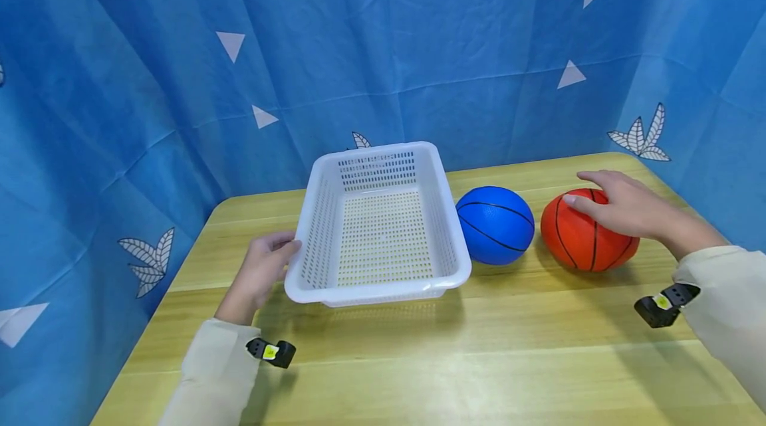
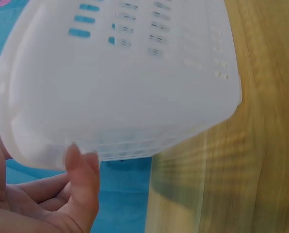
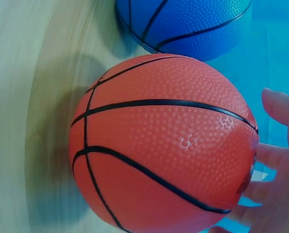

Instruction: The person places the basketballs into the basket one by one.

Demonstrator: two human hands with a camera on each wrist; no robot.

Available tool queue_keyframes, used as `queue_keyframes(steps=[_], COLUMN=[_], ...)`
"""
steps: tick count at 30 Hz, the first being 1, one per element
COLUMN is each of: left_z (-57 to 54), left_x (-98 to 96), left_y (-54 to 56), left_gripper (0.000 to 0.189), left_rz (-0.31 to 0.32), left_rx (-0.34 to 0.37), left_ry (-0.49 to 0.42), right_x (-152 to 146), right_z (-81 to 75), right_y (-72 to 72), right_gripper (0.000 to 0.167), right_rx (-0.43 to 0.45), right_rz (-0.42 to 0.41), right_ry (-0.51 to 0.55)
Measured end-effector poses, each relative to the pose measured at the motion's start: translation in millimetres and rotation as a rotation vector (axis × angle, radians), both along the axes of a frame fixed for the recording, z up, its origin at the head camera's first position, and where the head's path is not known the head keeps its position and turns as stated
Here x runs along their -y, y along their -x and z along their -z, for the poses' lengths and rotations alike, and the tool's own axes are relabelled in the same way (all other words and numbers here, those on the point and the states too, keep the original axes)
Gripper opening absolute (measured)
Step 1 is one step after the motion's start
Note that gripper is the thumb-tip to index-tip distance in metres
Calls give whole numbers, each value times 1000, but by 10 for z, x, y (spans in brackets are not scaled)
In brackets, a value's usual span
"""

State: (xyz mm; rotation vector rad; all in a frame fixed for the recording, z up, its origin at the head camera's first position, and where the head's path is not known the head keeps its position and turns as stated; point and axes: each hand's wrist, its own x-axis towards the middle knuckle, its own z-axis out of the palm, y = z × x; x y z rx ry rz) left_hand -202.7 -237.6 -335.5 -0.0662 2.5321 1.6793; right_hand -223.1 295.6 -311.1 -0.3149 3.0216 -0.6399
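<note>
A white plastic basket (image 1: 383, 290) with slotted walls sits left of the balls in the head view. My left hand (image 1: 266, 270) grips its left rim, fingers bent at the edge; in the left wrist view that hand (image 2: 62, 194) is below the basket wall (image 2: 101, 87). My right hand (image 1: 628, 207) lies over the top of a red basketball (image 1: 589, 240), fingers spread. From the right wrist, the red ball (image 3: 159, 136) fills the middle, with fingers (image 3: 265, 155) along its far side and the thumb held away. Whether they press on it I cannot tell.
A blue basketball (image 1: 495, 225) stands between the basket and the red ball, close against the basket's right side. All stand on a wooden table (image 1: 419, 373). A blue patterned curtain (image 1: 383, 47) hangs behind the table and along both sides.
</note>
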Motion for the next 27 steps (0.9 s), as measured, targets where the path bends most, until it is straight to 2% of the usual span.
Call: queue_keyframes(steps=[8,13,20,27], left_z=[50,54,112,180], left_x=[-11,-21,-4,15], left_y=[-75,-83,-141,-199], left_gripper=[42,41,41,39], left_rz=[-27,-39,-14,-14], left_rx=[-14,17,20,10], left_ry=[-71,-85,-159,-208], right_x=[-33,-63,-76,-73], right_z=[99,144,204,278], right_y=[-61,-80,-103,-106], right_gripper=[77,76,78,90], right_rx=[-12,-31,-25,-16], right_rz=[28,25,27,49], right_ry=[-2,11,34,60])
